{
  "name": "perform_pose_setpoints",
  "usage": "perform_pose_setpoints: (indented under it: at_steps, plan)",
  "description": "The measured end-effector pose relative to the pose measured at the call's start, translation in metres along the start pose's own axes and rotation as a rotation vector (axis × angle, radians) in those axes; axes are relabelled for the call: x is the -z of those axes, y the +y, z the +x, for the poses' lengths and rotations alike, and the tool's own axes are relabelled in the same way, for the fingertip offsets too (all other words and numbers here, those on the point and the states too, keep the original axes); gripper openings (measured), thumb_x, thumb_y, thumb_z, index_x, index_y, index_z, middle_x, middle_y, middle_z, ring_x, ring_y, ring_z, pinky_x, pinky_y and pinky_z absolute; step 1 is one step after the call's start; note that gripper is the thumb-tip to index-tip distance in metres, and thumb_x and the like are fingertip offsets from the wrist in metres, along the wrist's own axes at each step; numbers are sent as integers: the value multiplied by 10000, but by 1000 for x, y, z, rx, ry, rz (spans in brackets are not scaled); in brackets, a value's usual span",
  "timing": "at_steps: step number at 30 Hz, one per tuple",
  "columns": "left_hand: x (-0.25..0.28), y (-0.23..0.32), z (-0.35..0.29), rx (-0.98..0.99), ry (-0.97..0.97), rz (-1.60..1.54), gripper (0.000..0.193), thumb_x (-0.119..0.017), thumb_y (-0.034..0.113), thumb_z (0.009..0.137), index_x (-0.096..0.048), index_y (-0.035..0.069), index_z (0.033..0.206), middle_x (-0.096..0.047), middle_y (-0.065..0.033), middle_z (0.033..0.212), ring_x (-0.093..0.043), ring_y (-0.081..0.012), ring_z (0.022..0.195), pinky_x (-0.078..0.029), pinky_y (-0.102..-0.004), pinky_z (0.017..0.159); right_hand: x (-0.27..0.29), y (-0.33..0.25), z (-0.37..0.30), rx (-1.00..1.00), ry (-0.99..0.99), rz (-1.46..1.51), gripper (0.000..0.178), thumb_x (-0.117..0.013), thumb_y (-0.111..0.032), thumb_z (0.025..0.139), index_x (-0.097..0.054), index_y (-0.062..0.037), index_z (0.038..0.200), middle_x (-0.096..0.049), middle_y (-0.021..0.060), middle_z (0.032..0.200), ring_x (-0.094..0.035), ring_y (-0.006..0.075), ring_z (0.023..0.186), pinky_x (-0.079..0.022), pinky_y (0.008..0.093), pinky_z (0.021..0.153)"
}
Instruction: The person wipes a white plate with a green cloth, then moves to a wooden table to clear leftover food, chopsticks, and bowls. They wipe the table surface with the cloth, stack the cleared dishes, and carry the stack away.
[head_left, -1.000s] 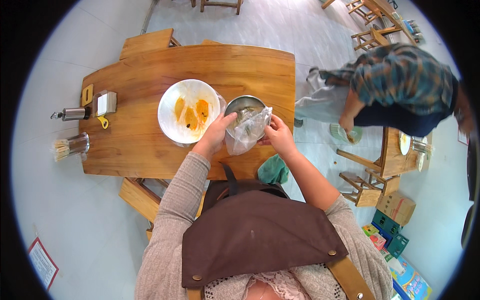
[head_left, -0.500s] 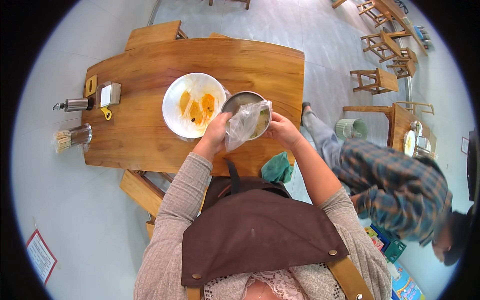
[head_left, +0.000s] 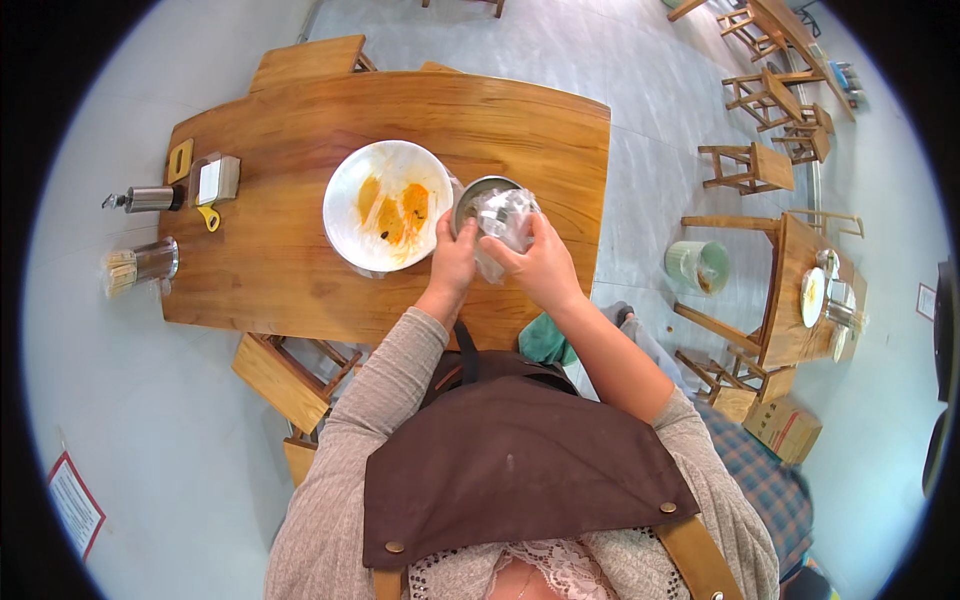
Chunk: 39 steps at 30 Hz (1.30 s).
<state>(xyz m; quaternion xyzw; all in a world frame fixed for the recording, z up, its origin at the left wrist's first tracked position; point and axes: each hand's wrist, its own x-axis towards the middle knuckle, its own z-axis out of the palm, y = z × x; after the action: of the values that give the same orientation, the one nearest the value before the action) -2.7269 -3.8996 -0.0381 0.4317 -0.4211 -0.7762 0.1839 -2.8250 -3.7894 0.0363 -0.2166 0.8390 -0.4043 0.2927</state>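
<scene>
Above the table's near right part, both my hands are at a small metal bowl [head_left: 468,205]. My left hand [head_left: 455,258] is closed on the bowl's near left rim. My right hand [head_left: 540,262] is wrapped round a crumpled clear plastic bag [head_left: 505,214], which lies bunched over the bowl and hides most of its inside. Just left of them a large white bowl [head_left: 350,215] stands on the wooden table [head_left: 270,290]. Orange sauce smears and a dark bit show on its inner side. A green cloth [head_left: 545,340] hangs at the near table edge, below my right forearm.
At the table's left stand a napkin box [head_left: 222,180], a metal dispenser [head_left: 150,198] and a chopstick holder [head_left: 155,262]. On the right floor is a green bin [head_left: 697,267]. Stools [head_left: 755,168] and another table [head_left: 790,290] stand beyond. A person in plaid [head_left: 760,480] is close behind my right side.
My right hand has gone from the bowl's right rim onto the plastic bag, now bunched up instead of hanging loose. The person in plaid has moved nearer, behind my right arm.
</scene>
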Motion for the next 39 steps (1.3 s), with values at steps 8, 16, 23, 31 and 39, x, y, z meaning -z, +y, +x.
perform_pose_setpoints:
  at_steps: [8,16,23,31,39]
  plan:
    - [37,1,-19,39,74,-66,601,-517,397,1056,-366,10,1490,-494,-140,1435,-465,-224,1304,-359,-341,1112,12,-61,6,-132,-241,807,164,-650,-20,918,-622,-55,1076,-673,16,892,-623,101,767,-504,271,690]
    - [190,37,-36,-67,353,-293,553,-524,413,1052,-468,-4,1410,-542,-130,1385,-524,-180,1243,-409,-361,1079,-24,-137,30,-3,-397,777,183,-636,-53,924,-606,-7,1098,-665,38,885,-630,112,797,-505,266,727]
    - [319,54,-12,42,673,-190,529,-488,551,1023,-553,135,1342,-612,3,1274,-564,-132,1093,-456,-343,881,-121,-76,85,-91,-352,336,299,-695,-165,883,-622,29,1099,-688,124,962,-667,185,847,-544,333,773]
    - [353,38,21,81,759,-152,470,-568,473,1012,-622,54,1217,-673,-41,1117,-638,-170,959,-532,-355,787,-107,16,95,-180,-61,-26,583,-813,-368,836,-585,32,1195,-688,107,995,-646,158,867,-537,309,774]
    - [287,37,-30,-305,716,507,407,-541,368,1047,-657,-12,1137,-677,-92,1087,-624,-174,956,-514,-334,830,-135,49,106,-493,-355,363,306,-662,-150,936,-604,-83,1229,-698,28,1078,-664,146,884,-547,292,715]
